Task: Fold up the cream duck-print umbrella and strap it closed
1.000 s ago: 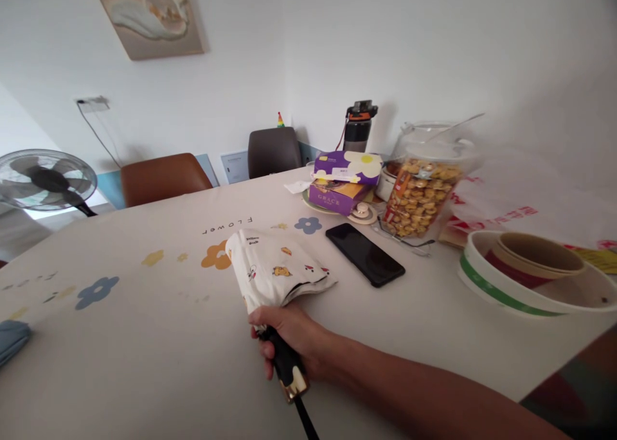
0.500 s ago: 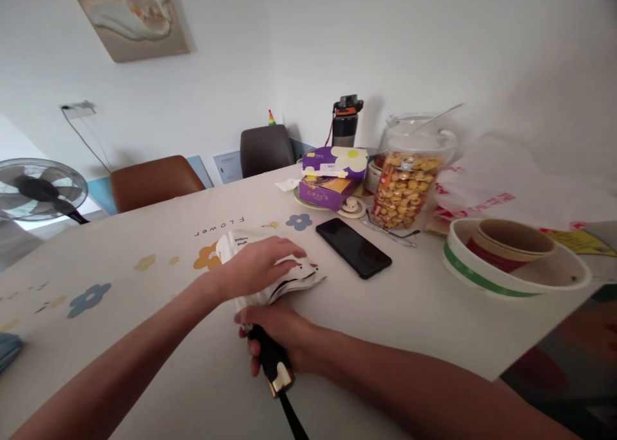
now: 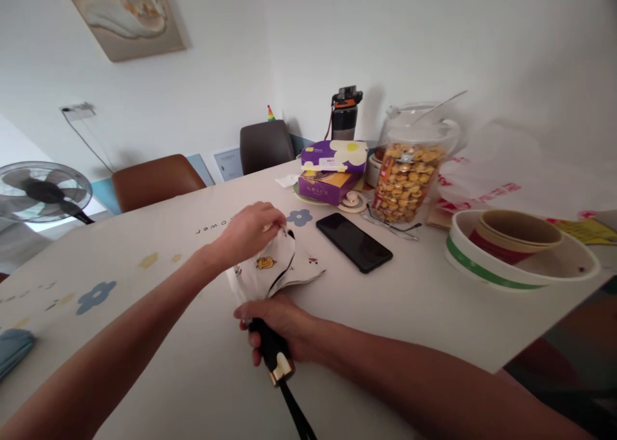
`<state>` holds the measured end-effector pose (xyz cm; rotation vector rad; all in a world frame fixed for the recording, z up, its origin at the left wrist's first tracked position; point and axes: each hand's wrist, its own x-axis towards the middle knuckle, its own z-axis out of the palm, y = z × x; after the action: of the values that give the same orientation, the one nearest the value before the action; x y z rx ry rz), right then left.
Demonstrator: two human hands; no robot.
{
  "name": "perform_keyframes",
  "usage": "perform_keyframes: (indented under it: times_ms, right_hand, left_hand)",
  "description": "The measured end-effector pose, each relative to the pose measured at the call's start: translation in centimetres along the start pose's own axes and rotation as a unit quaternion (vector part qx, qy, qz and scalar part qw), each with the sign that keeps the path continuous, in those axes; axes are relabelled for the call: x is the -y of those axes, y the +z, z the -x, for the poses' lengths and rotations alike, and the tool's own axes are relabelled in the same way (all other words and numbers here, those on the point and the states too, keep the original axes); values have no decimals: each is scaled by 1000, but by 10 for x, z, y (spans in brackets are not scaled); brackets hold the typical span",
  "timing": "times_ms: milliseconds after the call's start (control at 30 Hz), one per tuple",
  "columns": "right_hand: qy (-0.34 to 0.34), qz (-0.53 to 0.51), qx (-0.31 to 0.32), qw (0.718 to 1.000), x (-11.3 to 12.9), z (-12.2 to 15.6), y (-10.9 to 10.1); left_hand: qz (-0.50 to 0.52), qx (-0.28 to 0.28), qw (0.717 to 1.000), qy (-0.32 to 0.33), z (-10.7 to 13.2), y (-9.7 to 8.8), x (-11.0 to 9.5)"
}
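A folded white umbrella with small cartoon prints lies on the flower-patterned tablecloth. My right hand is wrapped round its black, gold-tipped handle, from which a black strap trails toward me. My left hand reaches in from the left and pinches the umbrella's white fabric near its far end, lifting a fold off the table.
A black phone lies just right of the umbrella. Behind it are purple boxes, a jar of yellow snacks, a dark bottle and stacked paper bowls. Two chairs and a fan stand beyond the table.
My left hand came in from the left, settled on the umbrella's fabric, and now pinches and raises a fold. My right hand has kept its grip on the handle.
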<state>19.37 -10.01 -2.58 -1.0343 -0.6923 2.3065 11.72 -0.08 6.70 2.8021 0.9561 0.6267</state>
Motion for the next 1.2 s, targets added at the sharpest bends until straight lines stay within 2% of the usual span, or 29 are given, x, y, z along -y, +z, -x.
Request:
perform_keyframes:
  times_ms: [67,133,167,233,333,433,500,633,733,833,933,1033,1133,1200]
  right_hand:
    - [10,-5,-17,1000,2,2,2]
    - [16,-8,-33,999,4,5,4]
    - [14,-10,-35,999,5,7,5]
    - [0,-12,-34,999,7,10,8]
    - [-15,-14,-24,999,8,12,9]
    - [-25,-17,-10,999,8,12,8]
    - [-14,-25,-7,1000,8,11,7]
    - [23,-46,8,999,12,11,4]
    - [30,-35,-2,999,15,11,3]
    - [5,-15,-43,999,15,11,5]
    - [-12,17,-74,997,15,12,7]
    - [9,51,-73,996,15,13,9]
    - [4,49,-69,996,16,14,9]
    - [-8,40,-65,997,16,14,9]
  left_hand:
    - [8,-99,995,-21,20,-25,2]
    - [-4,-175,984,-31,46,-47,4]
    - [-18,-201,978,-47,60,-55,5]
    - [-49,-226,965,-124,92,-66,7]
    - [-73,-229,937,-252,138,-66,12]
    - [28,-221,919,-324,175,-53,21]
    - [108,-224,904,-348,191,-42,29]
    - [191,-229,887,-353,204,-26,38]
    - [175,-268,889,-329,202,-23,34]
    - [151,-319,886,-299,199,-24,27]
    - [164,-368,861,-310,198,-25,22]
    - [191,-402,833,-329,199,-27,22]
    - [179,-389,850,-308,202,-31,23]
    - [178,-339,876,-293,205,-34,25]
